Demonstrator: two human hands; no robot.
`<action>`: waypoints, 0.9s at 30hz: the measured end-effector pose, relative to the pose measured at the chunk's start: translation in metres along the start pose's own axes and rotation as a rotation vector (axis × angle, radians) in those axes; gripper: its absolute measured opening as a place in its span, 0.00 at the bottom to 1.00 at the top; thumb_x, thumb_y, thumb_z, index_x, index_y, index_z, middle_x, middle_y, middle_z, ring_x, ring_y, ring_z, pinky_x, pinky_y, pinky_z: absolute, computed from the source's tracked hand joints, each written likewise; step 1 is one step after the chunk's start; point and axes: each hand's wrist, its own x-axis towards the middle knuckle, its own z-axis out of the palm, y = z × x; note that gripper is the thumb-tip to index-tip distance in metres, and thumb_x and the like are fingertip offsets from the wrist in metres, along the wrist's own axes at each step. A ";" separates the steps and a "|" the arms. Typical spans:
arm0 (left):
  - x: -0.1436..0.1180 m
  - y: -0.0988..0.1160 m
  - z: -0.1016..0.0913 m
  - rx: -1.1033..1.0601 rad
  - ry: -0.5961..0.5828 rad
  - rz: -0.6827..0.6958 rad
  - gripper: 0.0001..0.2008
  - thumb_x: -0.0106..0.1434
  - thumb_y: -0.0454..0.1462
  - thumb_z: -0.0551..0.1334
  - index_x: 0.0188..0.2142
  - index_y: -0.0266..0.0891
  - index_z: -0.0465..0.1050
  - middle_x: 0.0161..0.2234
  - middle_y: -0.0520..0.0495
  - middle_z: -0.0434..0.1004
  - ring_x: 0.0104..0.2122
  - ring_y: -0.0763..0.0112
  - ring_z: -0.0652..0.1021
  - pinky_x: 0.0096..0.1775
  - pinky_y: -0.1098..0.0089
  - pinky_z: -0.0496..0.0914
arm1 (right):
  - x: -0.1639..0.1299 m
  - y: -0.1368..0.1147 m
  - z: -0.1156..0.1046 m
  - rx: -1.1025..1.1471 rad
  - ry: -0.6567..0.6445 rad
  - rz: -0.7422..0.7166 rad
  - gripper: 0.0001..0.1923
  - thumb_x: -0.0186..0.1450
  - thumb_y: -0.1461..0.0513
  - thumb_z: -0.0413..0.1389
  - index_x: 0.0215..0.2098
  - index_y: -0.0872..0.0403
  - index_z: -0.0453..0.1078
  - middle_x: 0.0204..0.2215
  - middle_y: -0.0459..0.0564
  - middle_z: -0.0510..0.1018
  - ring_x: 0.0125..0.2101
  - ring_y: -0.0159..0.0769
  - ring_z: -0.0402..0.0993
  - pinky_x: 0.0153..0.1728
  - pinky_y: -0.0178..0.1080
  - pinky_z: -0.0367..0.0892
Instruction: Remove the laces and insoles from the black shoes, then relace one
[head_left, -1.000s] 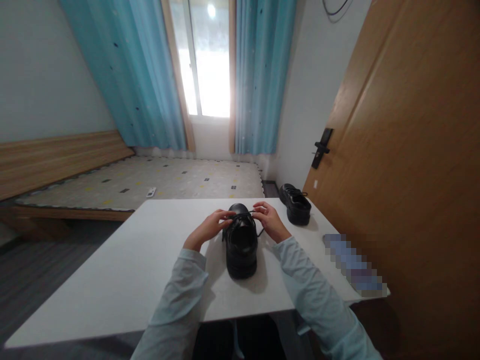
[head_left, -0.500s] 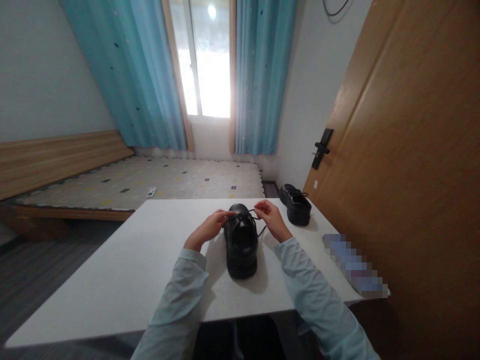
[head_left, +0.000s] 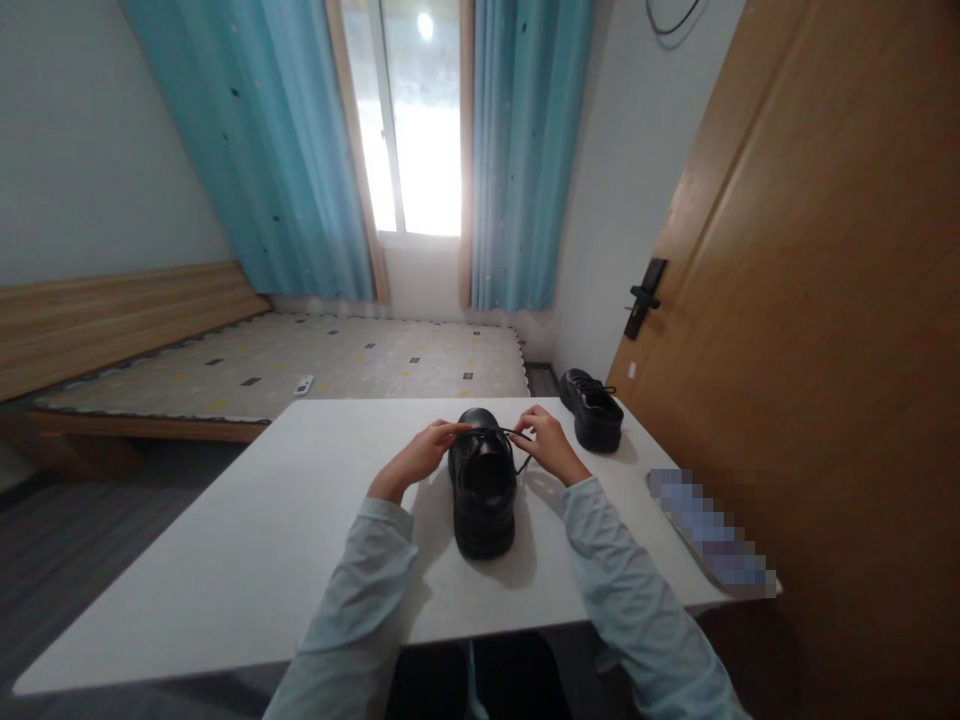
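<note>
A black lace-up shoe (head_left: 484, 528) stands upright on the white table, heel towards me and toe pointing away. From its left side, my left hand (head_left: 420, 455) reaches over the front of the shoe, its fingers closed on the black shoelace near the eyelets. Just right of the shoe, my right hand (head_left: 547, 445) pinches the shoelace (head_left: 498, 431), which runs across between both hands. A loop of lace hangs beside the shoe below my right fingers. The matching black shoe (head_left: 598, 422) sits at the table's far right corner.
The white table (head_left: 247, 560) has a blurred bluish flat item (head_left: 709, 530) along its right edge. Close by on the right is a wooden door (head_left: 817, 300) with a black handle. Beyond the table lies a bed (head_left: 360, 360) bearing a small white remote-like object (head_left: 304, 385).
My right hand has shifted a little to the right, drawing the lace outward. My left hand and both shoes stay in place.
</note>
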 end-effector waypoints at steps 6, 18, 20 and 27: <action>-0.001 -0.001 0.000 -0.018 0.004 -0.006 0.17 0.63 0.35 0.52 0.48 0.40 0.73 0.44 0.42 0.74 0.43 0.66 0.74 0.50 0.62 0.68 | 0.000 0.015 -0.006 -0.127 0.123 0.119 0.06 0.51 0.71 0.59 0.22 0.56 0.69 0.26 0.47 0.72 0.29 0.33 0.68 0.33 0.36 0.64; -0.002 0.000 0.000 -0.014 0.011 0.005 0.18 0.63 0.35 0.51 0.49 0.41 0.72 0.43 0.43 0.74 0.43 0.66 0.74 0.50 0.61 0.67 | 0.003 0.024 -0.014 0.454 0.259 0.453 0.07 0.47 0.63 0.63 0.21 0.56 0.69 0.19 0.47 0.76 0.23 0.34 0.74 0.26 0.36 0.69; -0.002 0.001 0.000 -0.006 0.006 0.004 0.18 0.63 0.35 0.51 0.49 0.41 0.72 0.43 0.43 0.74 0.43 0.66 0.74 0.50 0.62 0.67 | 0.003 0.022 -0.016 0.719 0.251 0.523 0.10 0.47 0.62 0.64 0.22 0.56 0.66 0.22 0.49 0.78 0.23 0.34 0.75 0.23 0.34 0.69; -0.002 0.001 -0.001 0.001 -0.002 -0.016 0.18 0.63 0.35 0.51 0.49 0.40 0.73 0.45 0.42 0.73 0.44 0.66 0.74 0.51 0.62 0.66 | 0.001 0.008 -0.021 1.075 0.257 0.583 0.14 0.49 0.63 0.62 0.26 0.53 0.59 0.24 0.46 0.78 0.23 0.33 0.77 0.21 0.32 0.69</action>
